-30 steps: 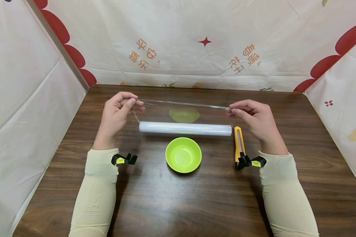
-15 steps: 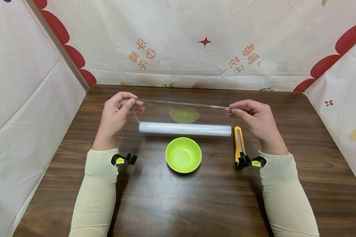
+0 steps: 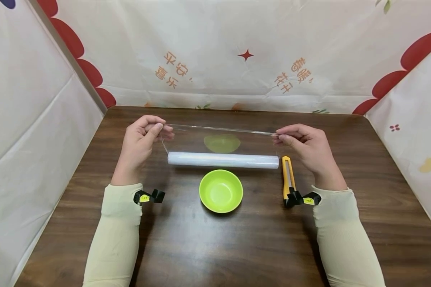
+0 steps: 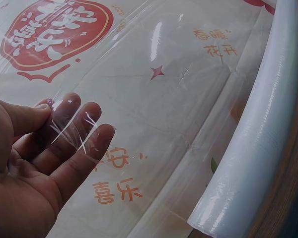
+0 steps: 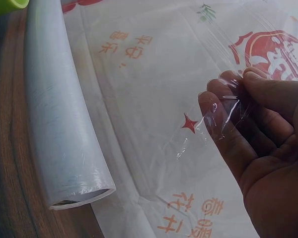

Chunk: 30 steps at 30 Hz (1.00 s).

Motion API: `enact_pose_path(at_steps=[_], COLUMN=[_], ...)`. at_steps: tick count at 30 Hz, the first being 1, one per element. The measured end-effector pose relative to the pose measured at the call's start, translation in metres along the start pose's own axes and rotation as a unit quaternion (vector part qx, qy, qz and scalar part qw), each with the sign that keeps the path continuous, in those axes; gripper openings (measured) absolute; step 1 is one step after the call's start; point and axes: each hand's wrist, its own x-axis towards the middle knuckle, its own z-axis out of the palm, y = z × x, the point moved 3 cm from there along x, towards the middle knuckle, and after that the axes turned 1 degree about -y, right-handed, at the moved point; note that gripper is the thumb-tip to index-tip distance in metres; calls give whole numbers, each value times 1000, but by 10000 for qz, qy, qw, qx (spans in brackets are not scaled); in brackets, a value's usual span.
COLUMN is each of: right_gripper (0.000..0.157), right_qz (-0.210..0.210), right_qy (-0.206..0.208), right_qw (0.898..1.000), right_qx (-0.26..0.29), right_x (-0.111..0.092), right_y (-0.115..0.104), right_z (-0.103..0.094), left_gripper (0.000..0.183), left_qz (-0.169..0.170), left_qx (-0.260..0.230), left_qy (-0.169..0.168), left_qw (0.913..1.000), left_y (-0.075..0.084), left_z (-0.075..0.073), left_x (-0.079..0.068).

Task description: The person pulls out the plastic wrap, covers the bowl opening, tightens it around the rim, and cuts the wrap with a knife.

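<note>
A roll of cling film (image 3: 222,160) lies crosswise on the table, with a clear sheet of film (image 3: 192,139) drawn up from it. My left hand (image 3: 141,137) pinches the sheet's left corner between thumb and forefinger, its other fingers spread behind the wrinkled film in the left wrist view. The right corner is pinched by my right hand (image 3: 307,149). Between the hands the free edge is stretched nearly straight above the far side of the roll. Just in front of the roll stands a small lime-green bowl (image 3: 221,191). A pale green oval shows on the film.
To the right of the roll, near my right wrist, lies a yellow utility knife (image 3: 288,177), its lower end partly covered by the wrist camera (image 3: 295,198). A white printed cloth (image 3: 215,52) rises behind the dark wooden table (image 3: 208,251) and at both sides.
The head view has tilted slightly, so everything appears a little lower. Both hands keep hold of the film, and the roll, bowl and knife stay in place.
</note>
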Motion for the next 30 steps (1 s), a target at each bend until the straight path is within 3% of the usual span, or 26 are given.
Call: enact_pose_path(at_steps=[10, 25, 30], right_gripper=[15, 15, 15], right_qz=[-89, -50, -17], right_qy=[-15, -11, -9], right_qw=[10000, 9999, 9999], right_qx=[4, -133, -149], right_x=[-2, -3, -3], right_y=[0, -2, -3], right_z=[3, 1, 1], left_gripper=[29, 19, 23], left_qz=[-46, 41, 52], left_qx=[49, 1, 6], left_qy=[-12, -33, -55], left_qw=[10000, 10000, 10000], left_y=[1, 4, 5], left_z=[0, 1, 2], left_x=[-3, -4, -4])
